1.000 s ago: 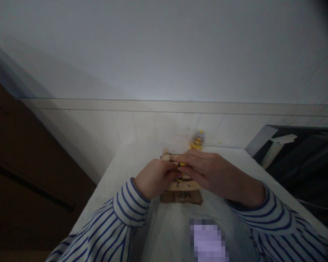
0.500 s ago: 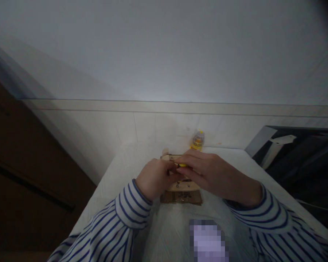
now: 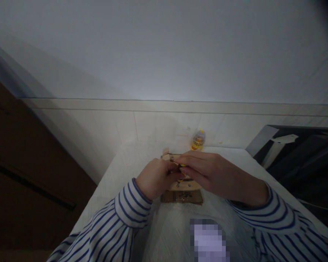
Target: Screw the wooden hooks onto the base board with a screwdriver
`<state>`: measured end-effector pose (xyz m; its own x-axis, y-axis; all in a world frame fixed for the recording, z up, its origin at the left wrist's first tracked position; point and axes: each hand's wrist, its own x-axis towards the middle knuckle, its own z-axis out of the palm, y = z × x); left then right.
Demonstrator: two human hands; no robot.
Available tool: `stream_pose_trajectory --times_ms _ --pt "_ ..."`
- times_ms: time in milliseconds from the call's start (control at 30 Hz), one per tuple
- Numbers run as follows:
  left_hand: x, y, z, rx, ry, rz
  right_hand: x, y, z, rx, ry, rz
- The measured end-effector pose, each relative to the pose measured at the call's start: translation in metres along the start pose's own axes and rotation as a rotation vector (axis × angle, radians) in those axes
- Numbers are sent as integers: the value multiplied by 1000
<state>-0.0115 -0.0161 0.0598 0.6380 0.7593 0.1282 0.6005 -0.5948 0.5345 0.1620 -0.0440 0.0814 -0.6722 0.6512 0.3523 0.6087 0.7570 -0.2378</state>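
A small yellow-and-black tool (image 3: 182, 166), apparently a screwdriver, shows between my hands. My right hand (image 3: 211, 173) is closed, its thumb and fingers pinching the tool's handle from the right. My left hand (image 3: 156, 177) is also closed, fingertips together at the tool's left side. Whether it grips the tool or a part under it is hidden. Beneath both hands lies a light wooden piece (image 3: 172, 186) with small round metal fittings along its front. In front of that sits a flat brown piece (image 3: 169, 197) with a dark pattern, under shiny clear film.
A clear bottle with a yellow label (image 3: 198, 140) stands behind my right hand, by the wall (image 3: 104, 125). White covering (image 3: 125, 160) lies over the table. Dark equipment with a pale bracket (image 3: 284, 139) is at the right, a brown cabinet (image 3: 30, 174) at the left.
My right hand has turned slightly and shifted a little to the right, so less yellow of the tool shows. My left hand stays nearly where it was.
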Motion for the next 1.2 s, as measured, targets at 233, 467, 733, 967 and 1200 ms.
stream_pose_trajectory --times_ms 233,467,733,967,1200 --pt "-1 1 -1 -13 -30 36 1 1 2 -29 7 25" --pt "-1 0 -1 -35 -48 100 1 1 3 -57 6 33" --pt "0 2 -2 38 3 9 2 1 3 -53 21 43" --pt "-1 2 -1 85 45 -61 3 -3 2 -94 26 52" --pt "0 3 -1 67 29 -62 0 0 2 -66 48 -9"
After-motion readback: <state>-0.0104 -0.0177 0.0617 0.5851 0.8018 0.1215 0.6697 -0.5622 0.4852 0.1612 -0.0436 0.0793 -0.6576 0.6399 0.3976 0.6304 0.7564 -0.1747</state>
